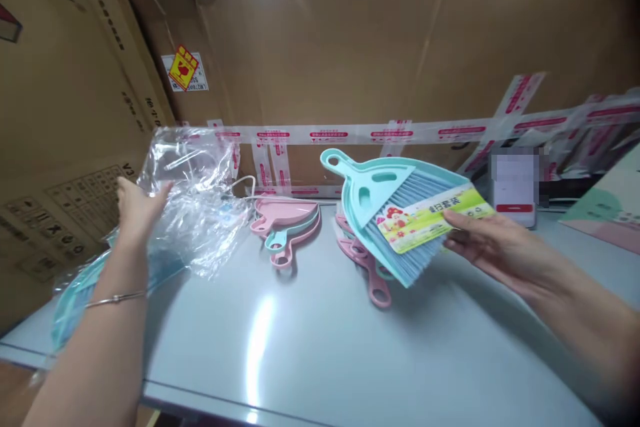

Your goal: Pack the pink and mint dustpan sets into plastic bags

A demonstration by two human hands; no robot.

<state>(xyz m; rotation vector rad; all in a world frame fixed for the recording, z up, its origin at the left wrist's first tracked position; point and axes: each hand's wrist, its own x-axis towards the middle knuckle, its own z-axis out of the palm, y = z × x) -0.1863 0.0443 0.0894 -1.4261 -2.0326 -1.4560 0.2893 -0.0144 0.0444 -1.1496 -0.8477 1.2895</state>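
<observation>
My right hand [495,250] grips the bristle edge and label card of a turquoise dustpan-and-brush set [353,197], raised over the table with its handle pointing up and left. The card [425,220] is yellow-green with a red mushroom picture. My left hand [140,210], thumb and fingers spread apart, is at the left side of a crumpled clear plastic bag [193,173]; whether it touches the bag I cannot tell. Below that forearm lies another turquoise set [73,310] in clear plastic, partly hidden by the arm.
A stack of pink and turquoise dustpans [287,210] lies mid-table [210,340]. Pink pieces with ring handles [379,290] lie partly under the held set. A lit phone [513,180] leans at the back right. Large cardboard boxes [320,47] wall the back and left.
</observation>
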